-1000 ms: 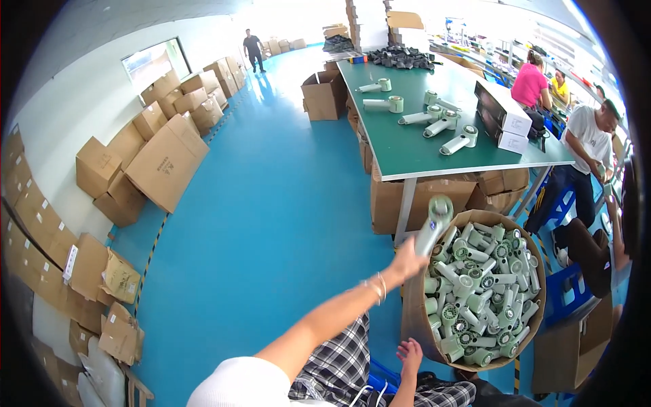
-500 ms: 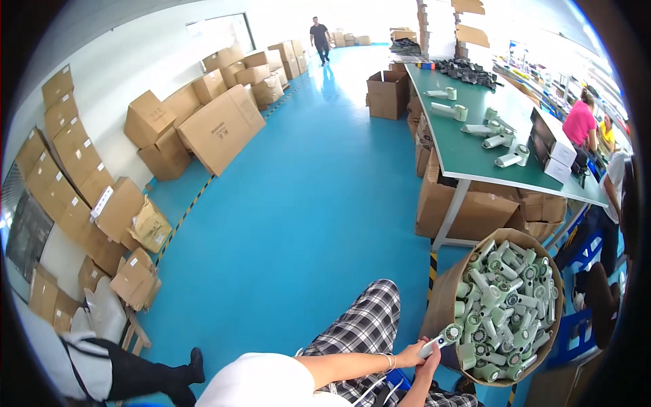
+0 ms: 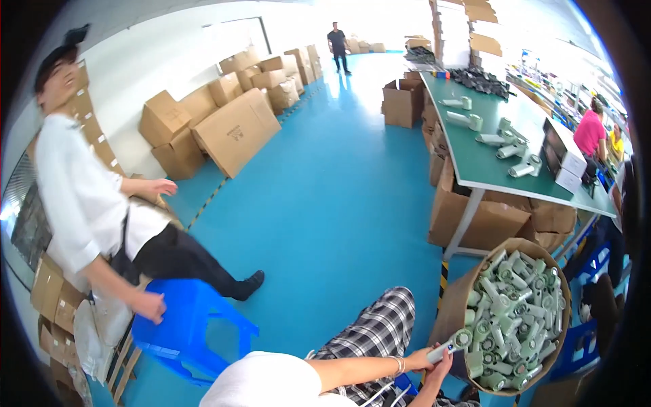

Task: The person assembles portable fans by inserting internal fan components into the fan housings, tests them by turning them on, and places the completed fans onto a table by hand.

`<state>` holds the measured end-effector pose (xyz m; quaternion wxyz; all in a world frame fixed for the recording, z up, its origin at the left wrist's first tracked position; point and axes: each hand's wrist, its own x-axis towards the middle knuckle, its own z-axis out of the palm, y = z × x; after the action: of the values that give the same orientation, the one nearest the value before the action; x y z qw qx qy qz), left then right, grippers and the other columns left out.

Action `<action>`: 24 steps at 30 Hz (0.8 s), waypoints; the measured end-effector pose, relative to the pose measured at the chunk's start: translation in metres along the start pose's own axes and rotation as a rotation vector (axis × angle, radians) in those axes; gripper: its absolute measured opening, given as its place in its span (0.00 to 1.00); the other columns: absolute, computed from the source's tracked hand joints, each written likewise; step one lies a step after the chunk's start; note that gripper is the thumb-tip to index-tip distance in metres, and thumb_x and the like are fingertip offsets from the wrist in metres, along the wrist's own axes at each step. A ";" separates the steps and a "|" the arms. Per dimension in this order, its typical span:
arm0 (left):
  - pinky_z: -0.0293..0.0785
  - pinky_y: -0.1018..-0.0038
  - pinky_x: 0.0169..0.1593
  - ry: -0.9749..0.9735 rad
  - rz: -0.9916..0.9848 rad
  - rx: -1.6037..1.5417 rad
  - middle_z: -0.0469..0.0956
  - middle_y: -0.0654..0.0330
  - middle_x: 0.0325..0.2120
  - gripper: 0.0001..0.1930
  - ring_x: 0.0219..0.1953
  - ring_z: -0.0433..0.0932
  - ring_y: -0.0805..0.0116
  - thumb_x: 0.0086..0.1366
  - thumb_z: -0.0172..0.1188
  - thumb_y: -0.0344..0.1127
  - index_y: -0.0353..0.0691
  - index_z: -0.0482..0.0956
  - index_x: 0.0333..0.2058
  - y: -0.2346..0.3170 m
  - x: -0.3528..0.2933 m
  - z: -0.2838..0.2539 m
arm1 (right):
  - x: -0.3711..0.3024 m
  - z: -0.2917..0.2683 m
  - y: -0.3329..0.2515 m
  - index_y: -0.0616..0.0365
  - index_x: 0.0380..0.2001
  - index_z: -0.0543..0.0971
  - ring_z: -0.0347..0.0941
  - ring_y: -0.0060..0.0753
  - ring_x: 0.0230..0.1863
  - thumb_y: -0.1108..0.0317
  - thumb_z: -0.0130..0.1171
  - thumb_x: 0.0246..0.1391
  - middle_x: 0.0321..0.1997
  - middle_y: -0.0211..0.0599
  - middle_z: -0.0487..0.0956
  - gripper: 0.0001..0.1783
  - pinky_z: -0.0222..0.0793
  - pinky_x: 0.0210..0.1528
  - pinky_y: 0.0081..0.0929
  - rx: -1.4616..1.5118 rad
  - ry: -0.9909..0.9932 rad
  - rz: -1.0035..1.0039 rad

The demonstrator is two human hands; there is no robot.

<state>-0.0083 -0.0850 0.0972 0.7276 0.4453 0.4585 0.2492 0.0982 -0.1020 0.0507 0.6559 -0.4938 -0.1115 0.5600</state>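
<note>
My left hand (image 3: 419, 360) and my right hand (image 3: 439, 372) are closed together on one pale green and white handheld fan (image 3: 460, 339). Its round head points away from me, and the handle is partly hidden by my fingers. Just beside it stands a tall brown cardboard box (image 3: 453, 313), heaped with several handheld fans (image 3: 519, 308) of the same kind. The fan in my hands is at the box's near left edge.
On the left a person in a white shirt (image 3: 64, 176) grips a blue plastic stool (image 3: 178, 315). A green-topped table (image 3: 485, 152) with several fans and boxes stands at the right. Cartons (image 3: 234, 132) line the left wall. Another person (image 3: 338, 46) stands far ahead.
The person on the left has come further into view, with a blue stool in hand. The whole view has shifted slightly. My hands keep holding the handheld fan by the box.
</note>
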 end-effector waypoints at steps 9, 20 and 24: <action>0.53 0.78 0.11 -0.152 -0.188 0.049 0.66 0.66 0.14 0.24 0.08 0.60 0.77 0.43 0.55 0.27 0.45 0.69 0.44 0.005 0.002 -0.004 | 0.017 -0.020 0.007 0.60 0.55 0.61 0.70 0.48 0.45 0.71 0.46 0.52 0.48 0.49 0.71 0.24 0.69 0.46 0.44 -0.080 -0.012 0.063; 0.53 0.80 0.12 -0.132 -0.135 0.030 0.69 0.66 0.18 0.20 0.10 0.62 0.78 0.45 0.58 0.28 0.41 0.71 0.42 -0.028 0.019 -0.002 | -0.003 -0.001 0.001 0.58 0.55 0.60 0.72 0.39 0.39 0.63 0.47 0.56 0.43 0.43 0.73 0.24 0.70 0.41 0.35 0.056 0.004 0.021; 0.53 0.81 0.12 -0.151 -0.159 0.058 0.68 0.67 0.17 0.22 0.10 0.62 0.79 0.45 0.57 0.28 0.40 0.71 0.44 -0.012 0.012 -0.002 | 0.001 -0.006 0.005 0.58 0.53 0.61 0.74 0.40 0.37 0.64 0.49 0.55 0.40 0.44 0.74 0.23 0.71 0.39 0.36 0.075 0.024 0.019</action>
<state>-0.0050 -0.0808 0.0805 0.7644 0.4460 0.4431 0.1431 0.0997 -0.1048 0.0439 0.6698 -0.4768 -0.0778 0.5640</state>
